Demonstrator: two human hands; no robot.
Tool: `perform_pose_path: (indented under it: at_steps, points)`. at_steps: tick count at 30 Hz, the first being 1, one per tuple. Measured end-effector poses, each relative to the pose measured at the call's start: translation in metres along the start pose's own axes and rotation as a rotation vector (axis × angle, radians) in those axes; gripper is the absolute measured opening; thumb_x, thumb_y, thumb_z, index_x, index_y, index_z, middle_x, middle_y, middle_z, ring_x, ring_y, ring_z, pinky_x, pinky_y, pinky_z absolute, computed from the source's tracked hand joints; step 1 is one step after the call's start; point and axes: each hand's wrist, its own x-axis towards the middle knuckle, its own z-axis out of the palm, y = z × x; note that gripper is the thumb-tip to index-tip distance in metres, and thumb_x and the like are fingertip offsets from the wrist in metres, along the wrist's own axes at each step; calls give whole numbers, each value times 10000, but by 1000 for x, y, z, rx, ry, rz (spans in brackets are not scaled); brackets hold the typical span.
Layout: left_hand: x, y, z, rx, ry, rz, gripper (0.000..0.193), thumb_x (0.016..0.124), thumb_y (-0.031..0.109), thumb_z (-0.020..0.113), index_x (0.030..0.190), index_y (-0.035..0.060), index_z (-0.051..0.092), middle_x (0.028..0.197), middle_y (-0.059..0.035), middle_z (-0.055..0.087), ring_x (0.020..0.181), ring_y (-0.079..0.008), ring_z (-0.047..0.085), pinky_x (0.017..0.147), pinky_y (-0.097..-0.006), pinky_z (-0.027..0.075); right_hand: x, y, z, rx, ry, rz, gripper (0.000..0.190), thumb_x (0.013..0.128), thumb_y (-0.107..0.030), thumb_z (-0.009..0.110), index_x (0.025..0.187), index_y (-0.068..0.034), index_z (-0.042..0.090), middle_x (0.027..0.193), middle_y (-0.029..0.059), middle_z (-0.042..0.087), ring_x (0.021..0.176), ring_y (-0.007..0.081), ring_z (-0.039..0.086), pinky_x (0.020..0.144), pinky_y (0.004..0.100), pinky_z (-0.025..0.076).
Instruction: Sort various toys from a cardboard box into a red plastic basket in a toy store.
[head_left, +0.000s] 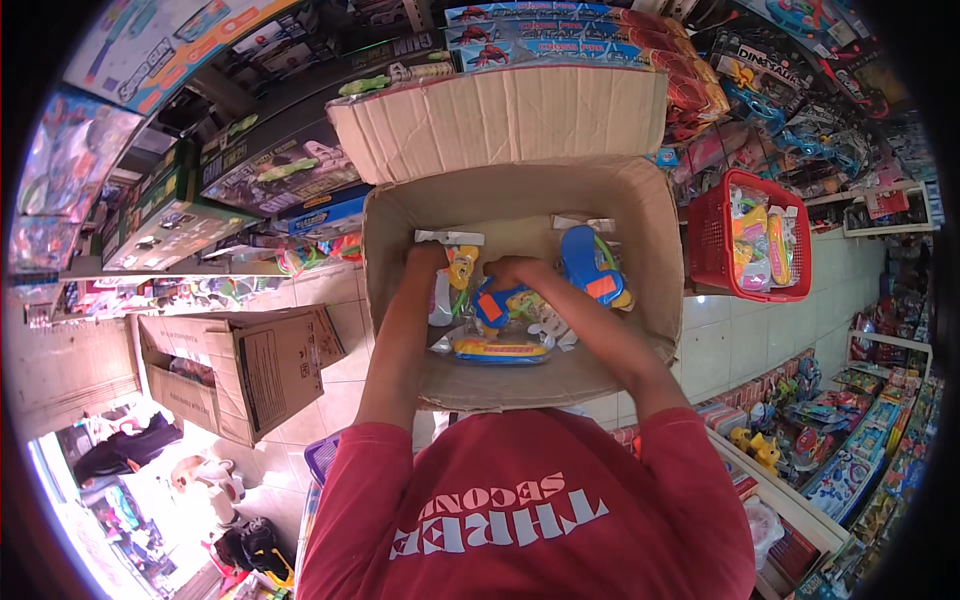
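Both my hands reach down into an open cardboard box (525, 176) holding several bagged plastic toys. My left hand (427, 259) is at the box's left side, against a bagged toy with yellow and white parts (463, 264); its fingers are hidden. Curled over a blue plastic toy with an orange label (491, 309) is my right hand (517, 271). Another blue toy with an orange patch (581, 259) lies to its right, in clear wrapping. Nearest me in the box rests a bagged yellow and blue toy (501, 349).
A red plastic basket (804, 247) with bagged toys stands right of the box. On the left floor is another cardboard box (277, 375). Boxed toys (277, 169) line the shelves behind, and a low toy display (840, 442) runs along the right.
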Motion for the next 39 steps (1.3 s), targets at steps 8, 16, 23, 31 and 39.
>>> perform_pose_path:
  at_steps: [8,16,23,31,39]
  points:
    - [28,-15,31,-258,-1,-130,852,724,439,617,1367,59,209,1242,-227,472,1108,-358,499,918,-420,417,91,16,61,572,293,-7,669,761,-416,602,1203,16,346,1115,235,543,1031,360,541,852,410,442]
    - [36,-21,51,-363,-54,-120,871,688,446,648,1356,71,232,1224,-239,480,1117,-370,493,901,-453,431,106,-11,66,1078,486,168,667,748,-353,649,1133,71,307,883,185,566,651,224,601,510,311,484]
    - [57,-24,35,-299,-35,-64,848,710,448,634,1348,57,235,1185,-225,518,1054,-356,544,889,-438,442,79,-13,36,1380,503,189,459,749,-303,661,967,19,417,634,63,501,445,105,467,364,242,356]
    - [-7,17,-65,-232,-19,394,701,748,240,631,1326,81,267,1199,-257,489,1074,-353,520,867,-399,444,25,16,20,1821,481,56,363,805,-340,599,1028,-81,476,836,58,562,679,155,578,612,321,534]
    - [-67,24,-87,-419,337,683,624,774,142,622,1311,148,306,1093,-247,494,1037,-384,507,872,-409,425,-70,2,-4,1757,621,-100,331,831,-349,570,1046,-105,502,897,29,562,763,141,576,693,365,542]
